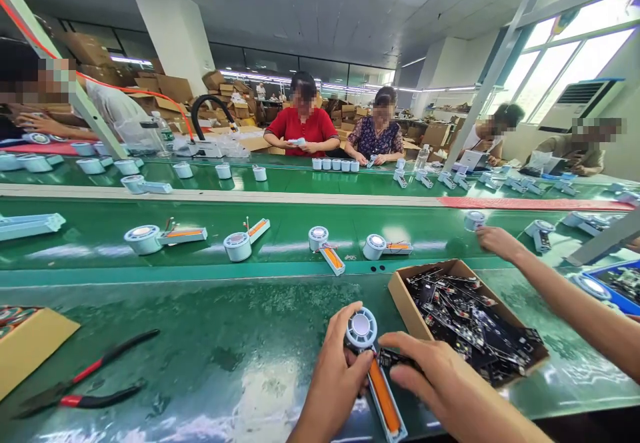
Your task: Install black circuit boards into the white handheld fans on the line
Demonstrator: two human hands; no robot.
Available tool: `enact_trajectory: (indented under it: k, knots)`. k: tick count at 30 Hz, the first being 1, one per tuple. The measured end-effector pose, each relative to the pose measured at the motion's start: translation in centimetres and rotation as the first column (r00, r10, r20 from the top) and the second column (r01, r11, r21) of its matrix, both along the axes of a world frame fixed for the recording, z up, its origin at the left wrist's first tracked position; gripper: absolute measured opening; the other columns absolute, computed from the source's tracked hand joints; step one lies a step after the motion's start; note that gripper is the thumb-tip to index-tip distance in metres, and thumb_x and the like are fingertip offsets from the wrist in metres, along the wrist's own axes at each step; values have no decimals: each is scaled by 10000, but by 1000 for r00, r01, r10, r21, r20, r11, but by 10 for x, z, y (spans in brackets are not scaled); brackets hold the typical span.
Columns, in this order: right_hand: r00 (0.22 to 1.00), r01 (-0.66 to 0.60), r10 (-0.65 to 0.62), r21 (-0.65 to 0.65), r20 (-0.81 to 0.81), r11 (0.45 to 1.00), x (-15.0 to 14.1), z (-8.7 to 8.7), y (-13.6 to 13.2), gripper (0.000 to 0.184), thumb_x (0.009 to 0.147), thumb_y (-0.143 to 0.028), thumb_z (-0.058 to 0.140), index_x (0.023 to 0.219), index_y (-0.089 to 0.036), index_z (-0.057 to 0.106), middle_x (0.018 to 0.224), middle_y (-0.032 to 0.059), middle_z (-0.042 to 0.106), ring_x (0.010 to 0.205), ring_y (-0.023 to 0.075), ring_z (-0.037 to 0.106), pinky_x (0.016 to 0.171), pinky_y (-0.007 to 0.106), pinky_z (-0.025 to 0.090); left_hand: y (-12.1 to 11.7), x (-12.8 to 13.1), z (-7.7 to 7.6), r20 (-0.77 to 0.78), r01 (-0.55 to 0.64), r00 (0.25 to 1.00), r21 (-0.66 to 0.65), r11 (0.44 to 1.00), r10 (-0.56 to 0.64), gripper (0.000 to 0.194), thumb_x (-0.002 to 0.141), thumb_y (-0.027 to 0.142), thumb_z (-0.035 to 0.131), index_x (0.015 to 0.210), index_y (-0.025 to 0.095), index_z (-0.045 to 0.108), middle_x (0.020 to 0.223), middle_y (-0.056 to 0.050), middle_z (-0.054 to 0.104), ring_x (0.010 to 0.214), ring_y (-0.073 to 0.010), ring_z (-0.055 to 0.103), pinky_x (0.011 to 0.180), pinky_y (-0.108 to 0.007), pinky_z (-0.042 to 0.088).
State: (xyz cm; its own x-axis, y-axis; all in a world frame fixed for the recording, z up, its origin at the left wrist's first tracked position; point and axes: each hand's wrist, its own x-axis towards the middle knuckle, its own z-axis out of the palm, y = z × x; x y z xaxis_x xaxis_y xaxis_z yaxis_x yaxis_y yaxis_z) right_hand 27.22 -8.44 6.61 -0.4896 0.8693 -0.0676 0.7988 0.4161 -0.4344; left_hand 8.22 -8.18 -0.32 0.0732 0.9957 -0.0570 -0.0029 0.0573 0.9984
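My left hand [333, 383] grips the side of a small white device [361, 328] that lies on the green bench. The device has a round head and an open handle with an orange cell [384, 396] in it. My right hand [440, 383] pinches a small black circuit board [395, 359] and holds it against the handle just below the round head. Both hands are closed. Close to my right hand stands a cardboard box [400, 289] full of the same black boards.
Red-handled pliers [85, 379] and a flat cardboard box [30, 343] lie at the left. Several like devices [143, 238] ride the green conveyor beyond. A co-worker's hand [495, 239] reaches in from the right toward a unit [474, 219]. Other people sit across the line.
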Motion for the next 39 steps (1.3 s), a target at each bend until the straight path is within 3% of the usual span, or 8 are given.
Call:
enact_trajectory:
  k: [3,6,12,23,30,34,36,39]
  knots:
    - [975,97,-98,-13,-202,995,4,-23,-7,374,863,-151,610,1224,-242,640,1081,47,699,1013,193,688,877,267,545,3,4,-1,-33,-44,999,-12,999,43,686,740,87,603,1381,322,539,1251,-64,620,640,-133,641,631,-298,583]
    - [936,189,-148,101,-320,977,1,-53,-18,328,877,-157,574,1184,-230,663,1009,51,679,935,183,698,841,260,567,5,10,-5,-61,-96,994,-12,995,95,670,734,65,576,1359,305,550,1232,-61,628,720,-155,669,687,-305,592]
    - [937,181,-30,412,-347,893,-9,-93,-30,413,948,-145,573,1358,-175,547,982,82,657,846,161,717,742,199,595,-3,10,-16,-11,-2,1000,-69,998,1,595,902,305,536,1479,332,395,1305,-103,602,609,-158,648,562,-328,591]
    - [972,200,-108,491,-209,848,-15,-102,-30,368,978,-176,539,1345,-161,526,1017,132,630,849,202,719,675,239,624,-7,1,-20,119,10,993,-35,999,-6,509,949,342,499,1452,370,424,1574,-85,303,706,-131,673,739,-364,619]
    - [948,307,-205,530,-244,790,-28,-111,-31,364,995,-234,537,1355,-190,557,1041,148,667,892,254,713,769,359,629,0,1,-21,-111,-43,993,40,998,47,598,841,263,670,1415,322,513,1515,-106,422,1002,-254,665,747,-354,623]
    - [943,284,-176,404,-283,869,-15,-109,-39,437,1009,-270,513,1443,-214,512,1164,147,671,1044,257,698,894,346,602,5,0,-16,-179,-35,983,36,999,41,626,826,221,672,1415,317,484,1481,-111,443,785,-164,674,693,-335,628]
    - [919,263,-162,256,-359,930,0,-102,-46,439,1022,-252,475,1460,-238,496,1222,124,668,1117,223,682,944,292,572,5,1,-11,-196,-26,980,22,999,30,640,822,224,660,1420,316,453,1478,-109,420,684,-120,654,653,-328,627]
    - [839,314,-264,26,-476,949,17,-93,-56,374,1033,-244,441,1382,-260,576,1213,99,697,1101,198,693,947,266,559,5,3,-4,-216,-35,976,25,999,40,636,807,230,665,1405,306,463,1468,-104,421,642,-100,646,625,-310,621]
